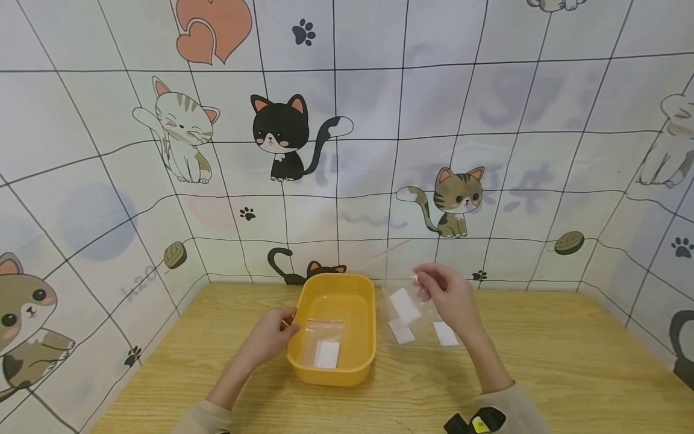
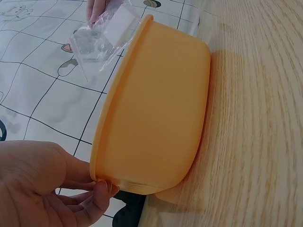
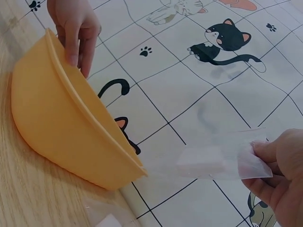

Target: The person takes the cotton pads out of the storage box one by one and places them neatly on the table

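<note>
A yellow plastic basin [image 1: 368, 337] stands on the table, with one clear zip bag [image 1: 317, 343] holding a white card lying inside it. My left hand [image 1: 271, 333] grips the basin's left rim, thumb and fingers on either side of the edge. To the right of the basin, my right hand [image 1: 447, 295] pinches a corner of another clear zip bag [image 3: 203, 161] with a white rectangle in it, raised above the table. Below that hand, more clear bags with white cards [image 1: 446, 333] lie on the wood.
The wooden table [image 1: 542, 361] ends at a cloth backdrop [image 1: 368, 163] printed with cats and grid lines, which also rises on both sides. A black strap with a yellow label [image 1: 479, 424] sits at the right sleeve.
</note>
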A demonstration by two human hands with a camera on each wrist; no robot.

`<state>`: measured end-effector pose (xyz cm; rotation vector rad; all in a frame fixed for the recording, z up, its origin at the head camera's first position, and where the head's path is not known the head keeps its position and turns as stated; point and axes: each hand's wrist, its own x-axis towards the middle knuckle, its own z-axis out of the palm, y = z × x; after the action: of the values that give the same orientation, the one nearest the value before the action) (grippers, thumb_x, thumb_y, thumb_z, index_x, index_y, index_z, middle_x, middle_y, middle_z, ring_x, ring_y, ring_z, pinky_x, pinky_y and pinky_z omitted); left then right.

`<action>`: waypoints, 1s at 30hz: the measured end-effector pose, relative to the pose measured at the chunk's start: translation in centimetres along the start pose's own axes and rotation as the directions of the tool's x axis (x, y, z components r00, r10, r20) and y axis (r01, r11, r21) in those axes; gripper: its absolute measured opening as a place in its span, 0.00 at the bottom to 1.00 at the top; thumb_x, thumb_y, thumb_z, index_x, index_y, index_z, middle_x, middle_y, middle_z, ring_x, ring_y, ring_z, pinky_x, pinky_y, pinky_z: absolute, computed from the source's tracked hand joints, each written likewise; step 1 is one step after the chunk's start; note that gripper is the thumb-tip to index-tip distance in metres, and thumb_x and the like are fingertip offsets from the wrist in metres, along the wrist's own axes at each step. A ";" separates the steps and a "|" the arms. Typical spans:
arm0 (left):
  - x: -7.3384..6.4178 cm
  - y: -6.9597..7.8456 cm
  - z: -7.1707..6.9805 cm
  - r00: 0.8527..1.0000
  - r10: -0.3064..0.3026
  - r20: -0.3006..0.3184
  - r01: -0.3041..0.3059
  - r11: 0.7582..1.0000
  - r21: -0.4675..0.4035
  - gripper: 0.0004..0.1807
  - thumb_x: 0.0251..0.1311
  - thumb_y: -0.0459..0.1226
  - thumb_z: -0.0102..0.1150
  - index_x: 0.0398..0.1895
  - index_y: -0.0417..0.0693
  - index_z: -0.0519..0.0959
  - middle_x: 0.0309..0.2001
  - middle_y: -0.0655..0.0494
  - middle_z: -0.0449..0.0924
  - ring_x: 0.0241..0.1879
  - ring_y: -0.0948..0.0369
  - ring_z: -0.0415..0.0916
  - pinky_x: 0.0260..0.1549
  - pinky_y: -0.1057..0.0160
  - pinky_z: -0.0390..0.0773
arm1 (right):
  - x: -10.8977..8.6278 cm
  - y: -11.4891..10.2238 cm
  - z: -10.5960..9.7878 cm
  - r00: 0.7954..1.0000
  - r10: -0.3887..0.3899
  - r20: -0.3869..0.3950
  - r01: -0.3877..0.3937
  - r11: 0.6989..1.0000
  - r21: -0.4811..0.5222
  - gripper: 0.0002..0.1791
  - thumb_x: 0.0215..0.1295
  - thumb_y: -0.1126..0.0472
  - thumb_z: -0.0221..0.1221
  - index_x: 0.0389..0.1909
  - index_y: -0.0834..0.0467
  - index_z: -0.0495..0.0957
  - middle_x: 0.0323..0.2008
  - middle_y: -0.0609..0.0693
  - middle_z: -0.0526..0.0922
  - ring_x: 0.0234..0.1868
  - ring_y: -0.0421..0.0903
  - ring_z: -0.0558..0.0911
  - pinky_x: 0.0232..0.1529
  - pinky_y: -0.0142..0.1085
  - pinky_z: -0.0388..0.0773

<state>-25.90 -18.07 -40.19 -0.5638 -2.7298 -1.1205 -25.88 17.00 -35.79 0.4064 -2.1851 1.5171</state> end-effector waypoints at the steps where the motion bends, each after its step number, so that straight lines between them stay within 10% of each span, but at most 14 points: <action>1: 0.0 0.0 0.0 1.000 -0.001 -0.001 0.001 1.000 0.000 0.06 0.61 0.22 0.60 0.31 0.39 0.77 0.28 0.52 0.76 0.30 0.59 0.78 0.27 0.65 0.80 | 0.0 0.0 -0.2 1.000 -0.001 0.000 0.001 1.000 -0.001 0.09 0.72 0.65 0.60 0.46 0.66 0.82 0.33 0.59 0.84 0.27 0.41 0.80 0.28 0.30 0.79; 30: 0.0 -0.2 0.2 1.000 -0.009 -0.009 0.009 1.000 0.007 0.03 0.61 0.22 0.60 0.34 0.36 0.79 0.29 0.52 0.76 0.30 0.59 0.77 0.28 0.64 0.80 | 0.3 2.4 -5.8 0.994 0.079 -0.081 -0.087 0.992 -0.097 0.15 0.75 0.62 0.57 0.53 0.70 0.79 0.38 0.58 0.84 0.31 0.37 0.79 0.31 0.26 0.79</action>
<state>-25.92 -18.07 -40.44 -0.5448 -2.7308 -1.1123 -26.15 23.27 -35.85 0.2231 -2.2307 1.4338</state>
